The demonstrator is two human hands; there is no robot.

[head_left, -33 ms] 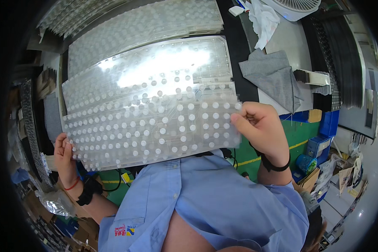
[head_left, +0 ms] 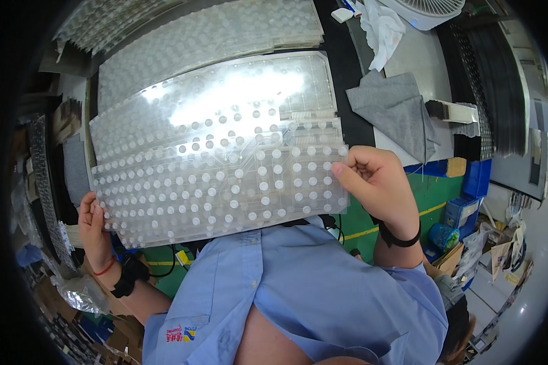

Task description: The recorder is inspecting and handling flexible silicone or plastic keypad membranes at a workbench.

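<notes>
The left hand (head_left: 94,222) and right hand (head_left: 377,179) pinch opposite ends of a translucent, rectangular, white-dotted plastic sheet (head_left: 249,193).

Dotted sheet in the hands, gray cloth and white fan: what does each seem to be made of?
Dotted sheet: likely thin, smooth plastic film; it looks translucent, with fine lines and pale dots.
Gray cloth: woven or knitted fabric, matte, with soft folds; the fiber can't be told.
White fan: probably hard molded plastic, judging by its smooth, even housing.
</notes>
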